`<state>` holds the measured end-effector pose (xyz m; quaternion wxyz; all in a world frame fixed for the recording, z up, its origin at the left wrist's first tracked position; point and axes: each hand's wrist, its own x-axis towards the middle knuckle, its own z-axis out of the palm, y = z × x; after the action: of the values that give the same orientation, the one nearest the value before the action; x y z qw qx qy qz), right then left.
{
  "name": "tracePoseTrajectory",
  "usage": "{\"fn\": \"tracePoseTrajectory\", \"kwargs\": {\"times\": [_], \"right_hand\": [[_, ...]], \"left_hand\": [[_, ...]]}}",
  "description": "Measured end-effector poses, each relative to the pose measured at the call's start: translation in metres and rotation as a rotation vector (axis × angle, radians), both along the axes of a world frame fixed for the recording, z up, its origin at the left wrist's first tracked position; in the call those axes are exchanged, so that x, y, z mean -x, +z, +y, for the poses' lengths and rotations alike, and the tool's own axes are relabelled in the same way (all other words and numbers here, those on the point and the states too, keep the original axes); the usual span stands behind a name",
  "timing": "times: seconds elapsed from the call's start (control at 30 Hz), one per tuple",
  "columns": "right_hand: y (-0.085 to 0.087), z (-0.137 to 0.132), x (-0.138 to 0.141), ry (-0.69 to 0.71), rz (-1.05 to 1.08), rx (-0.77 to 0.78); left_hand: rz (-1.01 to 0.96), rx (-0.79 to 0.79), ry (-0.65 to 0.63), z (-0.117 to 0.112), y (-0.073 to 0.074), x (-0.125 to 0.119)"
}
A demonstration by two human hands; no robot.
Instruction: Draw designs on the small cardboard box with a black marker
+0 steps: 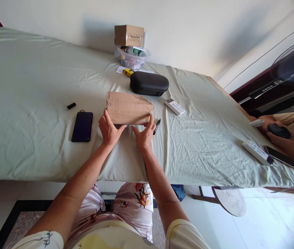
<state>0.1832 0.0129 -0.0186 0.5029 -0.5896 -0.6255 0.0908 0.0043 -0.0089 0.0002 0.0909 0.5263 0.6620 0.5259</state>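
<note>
A brown cardboard box (128, 108) sits in front of me on the cloth-covered table, its top and near side toward me. My left hand (109, 129) grips its left near corner, with the fingers along the side and the thumb pointing inward below the near edge. At the right near corner, my right hand (144, 135) holds the box the same way. The far fingers of both hands are partly hidden by the box. A black marker (157, 126) lies just right of my right hand. Left of my left hand are a dark phone (82, 126) and a small black cap (71, 105).
Behind the box lies a black hard case (149, 83), with a yellow tape measure (128, 72) beside it. A plastic tub (132, 60) carries another carton (129, 35). White-and-grey boxes (175, 107) lie to the right. Another person's hand (276, 131) holds a dark object at far right.
</note>
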Motion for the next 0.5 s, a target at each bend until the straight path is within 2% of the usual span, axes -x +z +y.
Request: {"fn": "tracePoseTrajectory", "kwargs": {"times": [0.2, 0.4, 0.5], "right_hand": [[0.0055, -0.0032, 0.0086, -0.123, -0.037, -0.035], [0.0066, -0.0049, 0.0099, -0.085, -0.001, 0.005], [0.0039, -0.0017, 0.0063, -0.07, 0.023, -0.028]], "left_hand": [[0.044, 0.015, 0.069, -0.005, 0.0086, -0.0061], [0.048, 0.005, 0.103, -0.0037, 0.0051, -0.0075], [0.038, -0.011, 0.102, -0.002, 0.0037, -0.0034]]}}
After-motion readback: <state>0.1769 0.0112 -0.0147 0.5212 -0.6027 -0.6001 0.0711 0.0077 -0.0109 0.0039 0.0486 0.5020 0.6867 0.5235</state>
